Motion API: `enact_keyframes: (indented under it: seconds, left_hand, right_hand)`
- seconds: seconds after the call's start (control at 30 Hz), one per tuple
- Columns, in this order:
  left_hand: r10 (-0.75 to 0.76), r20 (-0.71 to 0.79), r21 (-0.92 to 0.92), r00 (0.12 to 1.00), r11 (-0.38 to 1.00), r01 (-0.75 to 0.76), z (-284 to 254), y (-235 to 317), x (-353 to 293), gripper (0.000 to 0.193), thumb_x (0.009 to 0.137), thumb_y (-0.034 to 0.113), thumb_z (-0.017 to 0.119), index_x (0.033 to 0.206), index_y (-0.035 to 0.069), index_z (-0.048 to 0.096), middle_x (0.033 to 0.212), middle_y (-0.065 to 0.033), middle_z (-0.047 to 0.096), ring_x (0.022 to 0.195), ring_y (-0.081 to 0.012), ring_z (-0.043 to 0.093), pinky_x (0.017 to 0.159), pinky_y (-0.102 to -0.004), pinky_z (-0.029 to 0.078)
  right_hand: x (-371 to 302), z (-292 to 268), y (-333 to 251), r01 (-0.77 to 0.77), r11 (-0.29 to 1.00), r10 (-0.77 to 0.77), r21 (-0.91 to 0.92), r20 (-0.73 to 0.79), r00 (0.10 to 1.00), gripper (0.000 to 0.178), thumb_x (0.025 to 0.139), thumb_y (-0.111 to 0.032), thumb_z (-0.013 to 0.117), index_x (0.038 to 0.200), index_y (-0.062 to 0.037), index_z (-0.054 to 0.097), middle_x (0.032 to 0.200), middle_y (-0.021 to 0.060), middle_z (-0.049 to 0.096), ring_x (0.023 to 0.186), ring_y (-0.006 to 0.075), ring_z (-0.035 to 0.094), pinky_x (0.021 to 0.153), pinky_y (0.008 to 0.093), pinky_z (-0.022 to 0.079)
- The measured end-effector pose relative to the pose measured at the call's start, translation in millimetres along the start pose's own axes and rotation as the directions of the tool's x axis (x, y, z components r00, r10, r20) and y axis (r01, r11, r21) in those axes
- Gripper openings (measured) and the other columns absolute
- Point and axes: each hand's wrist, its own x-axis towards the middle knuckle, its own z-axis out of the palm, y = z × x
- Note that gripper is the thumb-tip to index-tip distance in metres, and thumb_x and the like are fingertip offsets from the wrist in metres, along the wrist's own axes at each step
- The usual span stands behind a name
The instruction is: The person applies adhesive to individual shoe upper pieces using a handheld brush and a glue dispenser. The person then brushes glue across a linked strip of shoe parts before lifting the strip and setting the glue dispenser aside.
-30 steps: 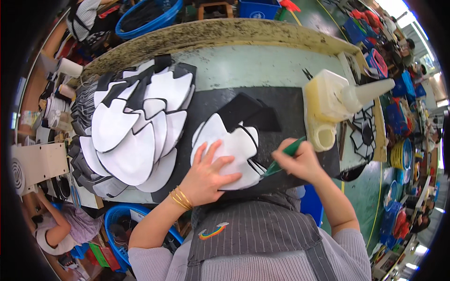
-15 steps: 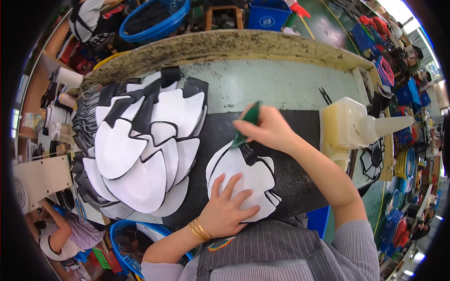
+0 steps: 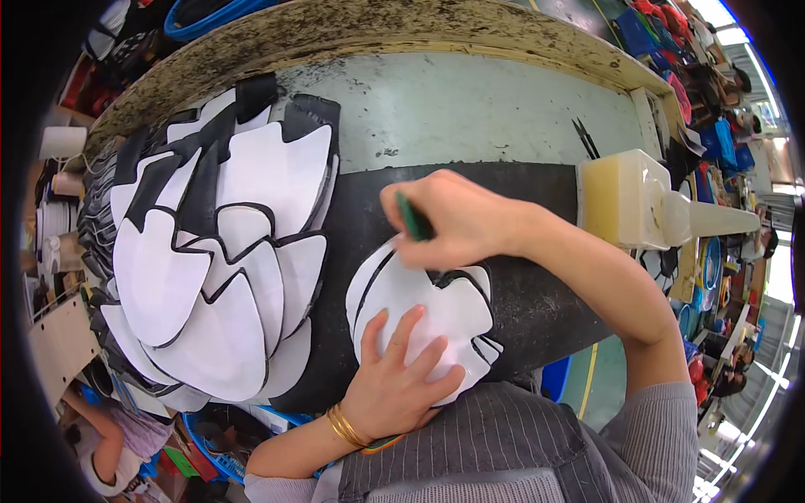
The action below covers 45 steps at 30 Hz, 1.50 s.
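White black-edged petal-shaped panels (image 3: 449, 314) lie stacked on a black mat (image 3: 545, 289) beneath the left hand (image 3: 392, 390), its fingers spread. At their far edge, the right hand (image 3: 459, 220) curls its fingers round a green tool (image 3: 413, 218), tip hidden. Rightward stands a translucent bottle (image 3: 625, 201); beyond runs a scuffed ledge (image 3: 335, 32).

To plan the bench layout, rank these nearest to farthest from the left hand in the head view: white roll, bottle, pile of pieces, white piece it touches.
1. White piece: under the left hand.
2. Pile of pieces: to its left.
3. Bottle: upper right.
4. White roll: far upper left.
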Motion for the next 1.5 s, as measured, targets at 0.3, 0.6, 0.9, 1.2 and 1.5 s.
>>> enact_keyframes:
  seconds: [0.3, 0.6, 0.9, 1.2, 1.5]
  left_hand:
    - [0.007, 0.024, -0.018, 1.000, 1.000, -0.006, -5.9, 4.2, 4.4, 0.043, 0.054, 0.030, 0.072, 0.093, 0.022, 0.057, 0.107, -0.0055, 0.049, 0.119, -0.0387, 0.035, 0.092, -0.0597, 0.024]
    - [0.026, 0.027, 0.055, 0.999, 0.998, -0.028, 0.8, 5.3, 1.9, 0.045, 0.052, 0.031, 0.072, 0.096, 0.026, 0.059, 0.109, -0.0047, 0.048, 0.120, -0.0384, 0.032, 0.096, -0.0585, 0.019]
    - [0.049, 0.003, 0.018, 0.999, 0.999, -0.049, 2.8, 0.8, -0.4, 0.044, 0.054, 0.028, 0.071, 0.096, 0.025, 0.059, 0.108, -0.0054, 0.048, 0.120, -0.0381, 0.033, 0.095, -0.0586, 0.020]
    - [0.036, 0.019, 0.003, 0.999, 0.999, -0.036, -3.4, 1.1, 2.8, 0.043, 0.057, 0.029, 0.071, 0.097, 0.023, 0.057, 0.107, -0.0062, 0.047, 0.121, -0.0375, 0.031, 0.097, -0.0583, 0.018]
    - [0.016, 0.000, -0.001, 1.000, 1.000, -0.016, -1.0, 1.0, -1.8, 0.042, 0.055, 0.027, 0.068, 0.096, 0.024, 0.059, 0.109, -0.0055, 0.048, 0.121, -0.0383, 0.030, 0.098, -0.0576, 0.016]
  right_hand:
    - [-50.3, -49.2, 31.8, 0.038, 0.995, 0.011, 0.095, -0.472, 0.881, 0.024, 0.072, -0.020, 0.065, 0.067, -0.0043, 0.049, 0.058, 0.0028, 0.054, 0.054, 0.0132, 0.051, 0.049, 0.0298, 0.040]
    - [-3.6, -36.8, 47.5, -0.142, 0.988, 0.118, -0.060, -0.300, 0.947, 0.010, 0.068, -0.008, 0.056, 0.068, -0.0018, 0.049, 0.055, 0.0044, 0.049, 0.053, 0.0144, 0.047, 0.050, 0.0297, 0.039]
    - [-43.7, -59.4, 62.6, -0.120, 0.991, 0.077, -0.056, -0.496, 0.865, 0.016, 0.072, -0.012, 0.061, 0.069, -0.0035, 0.048, 0.058, 0.0043, 0.052, 0.057, 0.0112, 0.052, 0.051, 0.0271, 0.040]
    - [-41.6, -16.2, 5.2, -0.118, 0.900, 0.227, 0.420, -0.219, 0.949, 0.012, 0.079, -0.009, 0.064, 0.079, -0.0005, 0.056, 0.071, 0.0044, 0.060, 0.056, 0.0100, 0.058, 0.048, 0.0206, 0.046]
    - [-13.9, 10.1, 11.8, 0.039, 0.924, 0.145, 0.380, -0.444, 0.884, 0.016, 0.077, -0.011, 0.066, 0.073, 0.0006, 0.056, 0.069, 0.0036, 0.057, 0.060, 0.0079, 0.058, 0.050, 0.0209, 0.046]
